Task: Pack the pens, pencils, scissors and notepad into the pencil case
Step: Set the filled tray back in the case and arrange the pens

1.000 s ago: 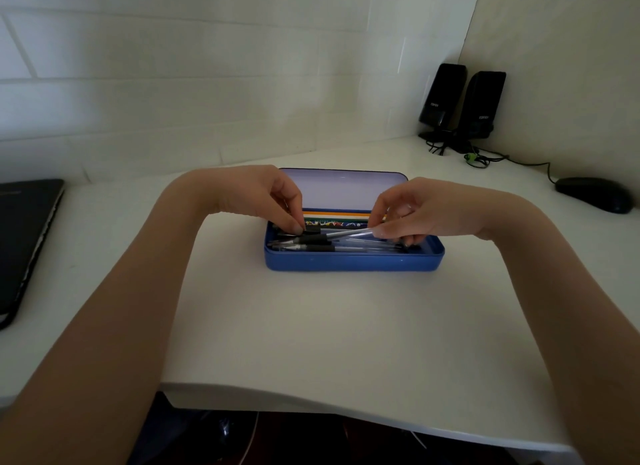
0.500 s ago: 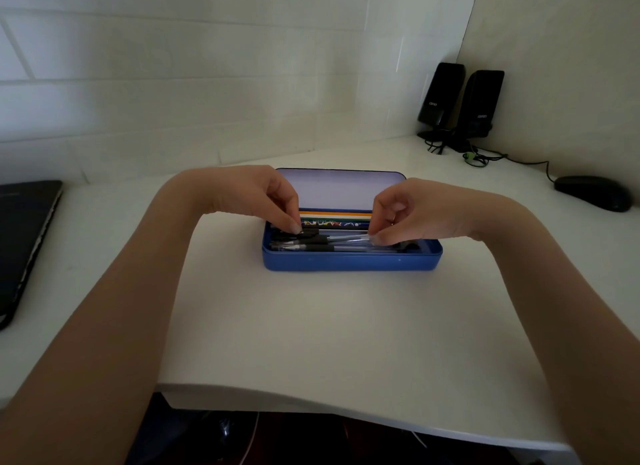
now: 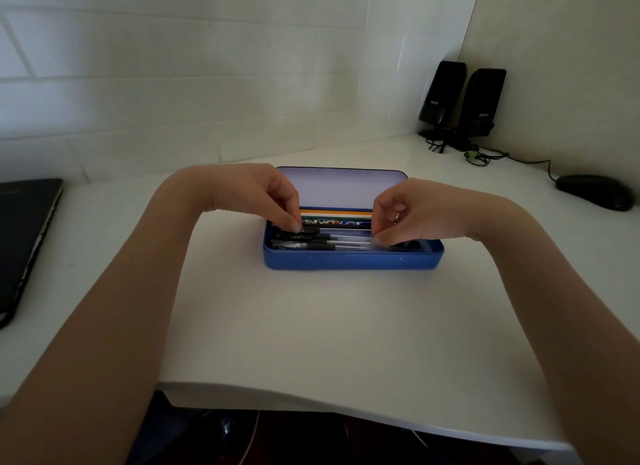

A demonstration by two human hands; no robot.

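White desk [image 3: 311, 326] carries an open blue pencil case [image 3: 353, 258] at twelve o'clock. Left hand [image 3: 256, 194] pinches the black ends of the pens [image 3: 332, 242] inside; right hand [image 3: 408, 215], at three o'clock, pinches their other ends.

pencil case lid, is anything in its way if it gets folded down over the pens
Both hands are. The left hand and right hand reach over the open pencil case, fingertips on the pens, in front of the raised lid. Nothing else visible blocks it.
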